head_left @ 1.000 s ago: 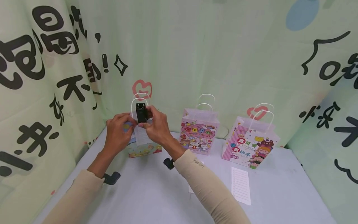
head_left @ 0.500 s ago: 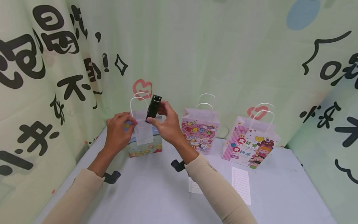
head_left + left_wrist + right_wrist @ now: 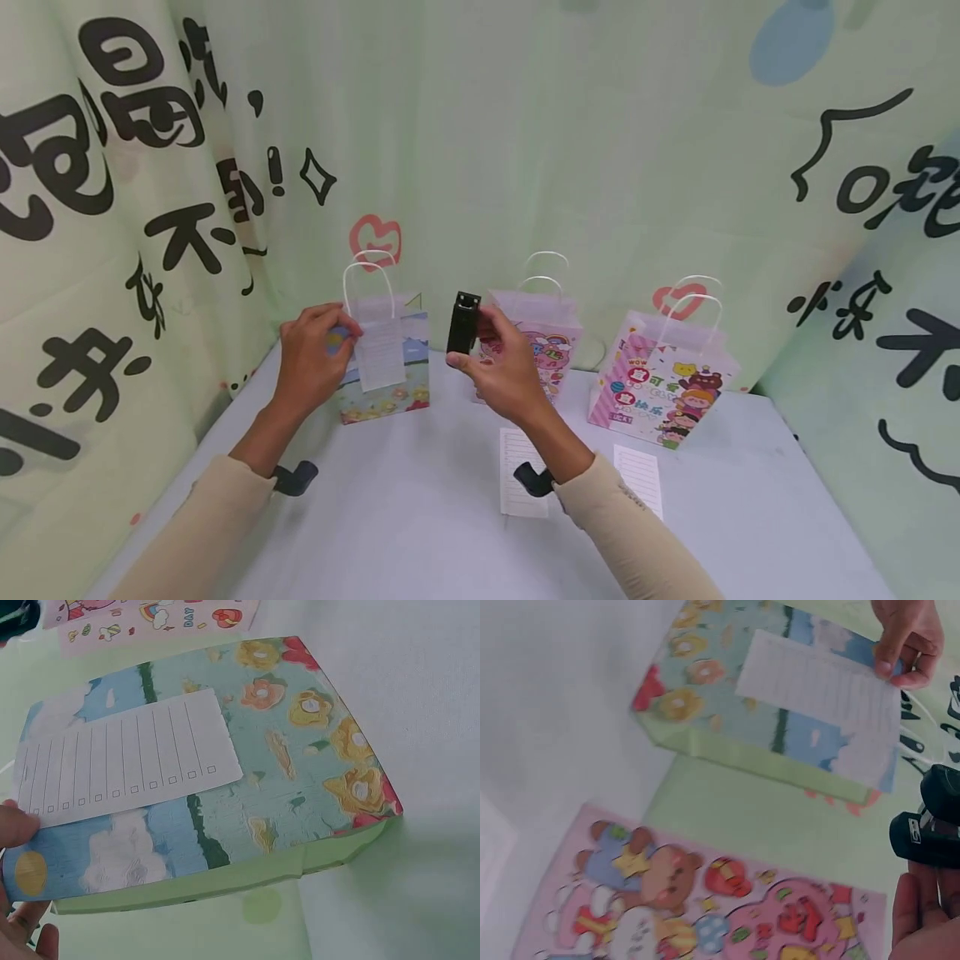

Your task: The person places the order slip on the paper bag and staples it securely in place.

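A blue gift bag (image 3: 416,348) with painted flowers and white handles stands upright at the left of the table. A white lined slip with checkboxes (image 3: 381,358) lies flat against its front, a small staple-like mark at the slip's upper end in the left wrist view. My left hand (image 3: 311,354) pinches the bag's top edge, the thumb (image 3: 16,825) at the slip's corner and fingers behind the bag wall. To the right, my right hand (image 3: 506,367) grips a black stapler (image 3: 463,321) in the air, apart from the bag and overlapping a pink bag in the head view.
Two pink cartoon gift bags stand further right, one in the middle (image 3: 551,346) and one tilted-looking at the right (image 3: 660,387). Two more lined slips lie on the table in front, a nearer-left one (image 3: 519,479) and a right one (image 3: 637,475). A printed curtain (image 3: 465,150) surrounds the table.
My right hand has drawn the stapler away from the blue bag's top edge to the right. The left hand keeps its pinch, and the slip stays against the bag's front.
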The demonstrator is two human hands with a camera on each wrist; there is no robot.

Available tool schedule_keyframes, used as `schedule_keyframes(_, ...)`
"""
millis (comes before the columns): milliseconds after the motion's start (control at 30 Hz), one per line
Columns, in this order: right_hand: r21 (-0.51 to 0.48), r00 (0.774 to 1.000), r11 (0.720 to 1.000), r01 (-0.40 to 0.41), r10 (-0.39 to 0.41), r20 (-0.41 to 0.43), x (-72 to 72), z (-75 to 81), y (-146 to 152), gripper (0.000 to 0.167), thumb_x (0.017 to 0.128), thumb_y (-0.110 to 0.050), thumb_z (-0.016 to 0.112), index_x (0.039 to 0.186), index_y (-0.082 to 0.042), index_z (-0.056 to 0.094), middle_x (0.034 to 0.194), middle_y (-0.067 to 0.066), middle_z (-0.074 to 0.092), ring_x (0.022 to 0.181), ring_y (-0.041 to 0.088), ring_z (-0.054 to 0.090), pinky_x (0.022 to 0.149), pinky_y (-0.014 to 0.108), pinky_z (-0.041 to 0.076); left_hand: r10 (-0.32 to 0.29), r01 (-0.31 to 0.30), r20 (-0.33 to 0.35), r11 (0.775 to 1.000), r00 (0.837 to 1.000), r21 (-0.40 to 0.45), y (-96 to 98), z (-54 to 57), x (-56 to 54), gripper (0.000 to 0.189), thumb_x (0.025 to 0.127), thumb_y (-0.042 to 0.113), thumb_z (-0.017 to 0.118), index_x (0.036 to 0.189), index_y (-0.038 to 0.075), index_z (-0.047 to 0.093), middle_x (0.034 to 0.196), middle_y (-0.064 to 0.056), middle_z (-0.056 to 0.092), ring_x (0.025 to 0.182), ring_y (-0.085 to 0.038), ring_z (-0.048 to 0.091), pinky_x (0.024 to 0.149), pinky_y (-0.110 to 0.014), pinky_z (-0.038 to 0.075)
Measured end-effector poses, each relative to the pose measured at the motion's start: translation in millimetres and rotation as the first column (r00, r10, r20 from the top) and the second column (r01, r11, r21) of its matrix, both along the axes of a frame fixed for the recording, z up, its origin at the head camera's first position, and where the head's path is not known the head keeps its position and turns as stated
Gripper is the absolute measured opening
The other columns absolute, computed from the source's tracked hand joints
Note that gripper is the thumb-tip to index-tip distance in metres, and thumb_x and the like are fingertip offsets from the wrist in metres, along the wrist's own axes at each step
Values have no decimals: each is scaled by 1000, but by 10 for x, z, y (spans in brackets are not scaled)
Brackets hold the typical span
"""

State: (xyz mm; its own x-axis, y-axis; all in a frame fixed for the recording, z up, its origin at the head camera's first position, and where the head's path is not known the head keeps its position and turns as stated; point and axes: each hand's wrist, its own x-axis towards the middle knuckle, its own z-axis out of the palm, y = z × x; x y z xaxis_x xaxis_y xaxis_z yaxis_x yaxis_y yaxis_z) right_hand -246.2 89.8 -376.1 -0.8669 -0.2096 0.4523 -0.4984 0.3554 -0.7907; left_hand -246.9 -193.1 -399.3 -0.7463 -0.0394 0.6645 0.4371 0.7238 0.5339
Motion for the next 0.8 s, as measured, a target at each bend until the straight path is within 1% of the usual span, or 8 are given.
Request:
schedule_keyframes(67,18,1000,1000,13,-13,27,47,-78,108,66,88,-21,88,145,-10,57,125,10,69,117,29,65,104,55,54,-2,2,1,1000,1000,1,4,-2,2,13,89,-5,79,95,4,71,126,-25,74,132,-45,58,101,-65,34)
schedule_keyframes(200,69,998,997,44,-47,39,126,-248,321,66,87,-22,89,145,-12,58,123,9,70,115,28,65,102,56,55,-2,2,2,1000,1000,0,13,-4,10,13,88,-5,79,95,3,71,125,-25,74,132,-45,58,100,-65,34)
schedule_keyframes(267,101,997,993,64,-69,43,175,-318,426,68,87,-23,89,147,-12,58,124,10,70,114,28,65,100,55,57,-2,2,0,1000,1000,-2,14,-7,11,13,88,-5,79,95,3,71,124,-25,74,132,-45,59,101,-65,34)
schedule_keyframes(367,160,991,981,109,-121,63,246,-417,579,71,88,-23,88,150,-12,56,129,10,69,117,29,65,102,54,58,0,0,2,1000,1000,-6,14,-11,8,13,88,-5,79,95,3,71,124,-25,74,132,-45,58,101,-65,34)
schedule_keyframes(500,244,973,954,171,-203,112,336,-528,764,74,88,-27,88,153,-16,54,136,9,68,121,29,64,105,52,55,5,-5,4,1000,1000,-6,9,-13,3,14,88,-6,79,95,2,71,123,-25,74,131,-45,58,100,-65,34)
schedule_keyframes(567,280,961,940,194,-240,140,376,-575,851,75,88,-28,88,154,-16,54,138,8,67,123,29,63,105,52,54,4,-4,3,1000,1000,-3,6,-11,2,14,88,-7,78,94,2,71,122,-25,75,131,-45,58,100,-65,33)
schedule_keyframes(667,329,942,919,218,-286,177,438,-632,976,76,88,-28,88,155,-16,53,141,9,66,123,30,62,101,50,54,1,-1,1,1000,1000,4,6,-6,3,14,87,-7,78,94,2,71,121,-25,75,130,-45,59,100,-65,33)
schedule_keyframes(800,389,913,891,234,-339,226,525,-685,1136,76,90,-29,87,156,-14,52,142,11,64,124,32,61,98,49,57,-4,4,-2,1000,1000,10,12,4,7,13,87,-7,78,94,2,71,124,-26,74,130,-45,58,101,-65,33)
